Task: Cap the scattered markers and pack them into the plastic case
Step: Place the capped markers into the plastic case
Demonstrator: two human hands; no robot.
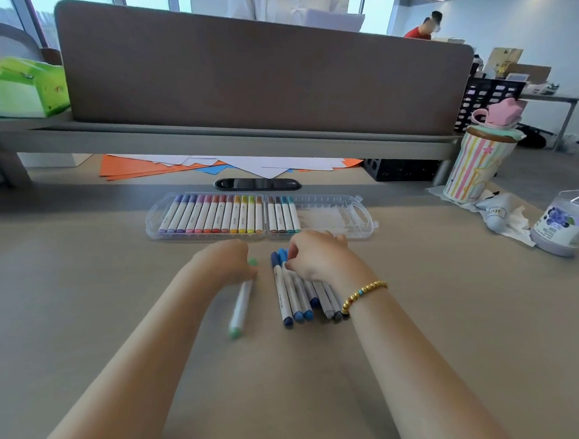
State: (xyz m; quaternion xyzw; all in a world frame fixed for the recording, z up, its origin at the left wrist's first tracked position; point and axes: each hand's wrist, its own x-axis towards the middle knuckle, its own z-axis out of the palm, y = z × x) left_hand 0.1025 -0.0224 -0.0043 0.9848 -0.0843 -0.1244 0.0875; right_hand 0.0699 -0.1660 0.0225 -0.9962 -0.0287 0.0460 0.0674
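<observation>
The plastic case (349, 219) lies open on the desk (73, 291), lengthwise across the view, beyond both hands. Its left compartment holds a full row of capped markers (214, 213) running from purple through red to yellow and orange; its right compartment holds four more at the left end, brown to teal, with the remaining slots bare. The left hand (226, 261) sits just in front of the case with fingers curled around the upper part of a green marker (241, 304); the green cap tip shows beside the fingers, and the white barrel extends toward the camera, resting on the desk at a slight tilt. This marker is blurred. The right hand (316, 258), with a gold bead bracelet (361, 296) at the wrist, rests on a loose bundle of markers (302, 296) lying side by side on the desk, blue and grey ends pointing toward the camera. Its fingers are curled over the far ends of the bundle; whether they pinch one marker or only press on the group cannot be told. The bundle lies directly right of the green marker, apart from it, and near the front edge of the case.
</observation>
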